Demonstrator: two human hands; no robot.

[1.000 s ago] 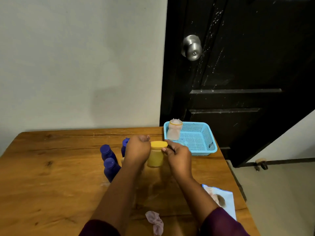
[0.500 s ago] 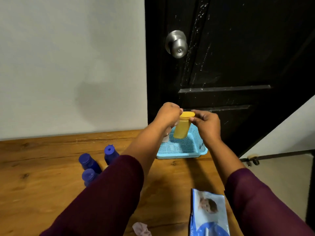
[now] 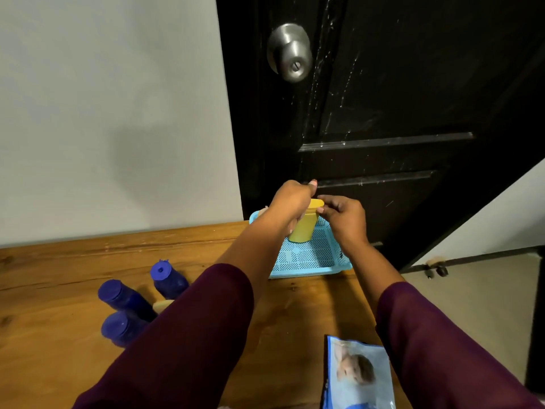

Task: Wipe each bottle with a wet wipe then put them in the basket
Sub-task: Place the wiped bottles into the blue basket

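A yellow bottle (image 3: pixel 303 225) with a yellow cap is held inside the light blue basket (image 3: pixel 312 261) at the table's far right corner. My left hand (image 3: pixel 290 202) grips its body from the left. My right hand (image 3: pixel 343 216) pinches its cap from the right. Three dark blue bottles (image 3: pixel 169 278) (image 3: pixel 124 296) (image 3: pixel 121 327) stand on the wooden table (image 3: pixel 59 290) at the left. A pale-capped bottle (image 3: pixel 162 305) shows beside them, mostly hidden by my left sleeve. Another bottle in the basket is hidden behind my left arm, only its edge (image 3: pixel 262 211) showing.
A blue wet wipe pack (image 3: pixel 358 376) lies on the table near the front right edge. A black door with a metal knob (image 3: pixel 290 53) stands directly behind the basket. A grey wall runs along the table's far edge. The floor drops away to the right.
Both hands lifted the yellow bottle off the table and carried it away to the basket, then lowered it inside. My view has shifted forward and to the right.
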